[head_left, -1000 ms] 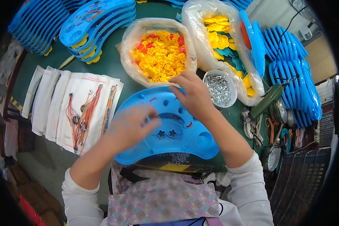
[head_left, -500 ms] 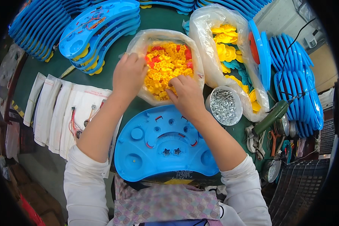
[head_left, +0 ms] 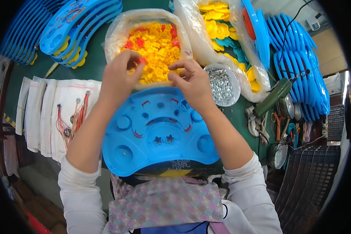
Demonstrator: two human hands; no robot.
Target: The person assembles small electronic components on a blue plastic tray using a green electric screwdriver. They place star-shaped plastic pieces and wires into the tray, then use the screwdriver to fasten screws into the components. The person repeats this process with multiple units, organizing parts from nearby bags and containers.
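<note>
A blue curved plastic shell (head_left: 144,156), hollow side up, lies in front of me, with two star-shaped holes and small red strips in it. Beyond it stands a clear plastic bag (head_left: 112,37) of small yellow star-shaped pieces (head_left: 154,46) and some red ones. My left hand (head_left: 121,74) is over the bag's near left side, its thumb and fingers closed on a small red plastic piece (head_left: 141,61). At the near right edge of the bag is my right hand (head_left: 191,80), fingers bent and thumb apart from them; I see nothing held there.
A white bowl of screws (head_left: 223,85) stands right of the bag, beside a bag of yellow and teal flower shapes (head_left: 218,29). A green power screwdriver (head_left: 273,97) lies farther right. Stacked blue shells (head_left: 300,66) line the sides; wired parts (head_left: 72,121) rest on white packets at left.
Both hands have drawn back from the pieces toward me, and a red piece now shows at my left fingertips. The whole view has shifted, so the bench things appear higher and farther left.
</note>
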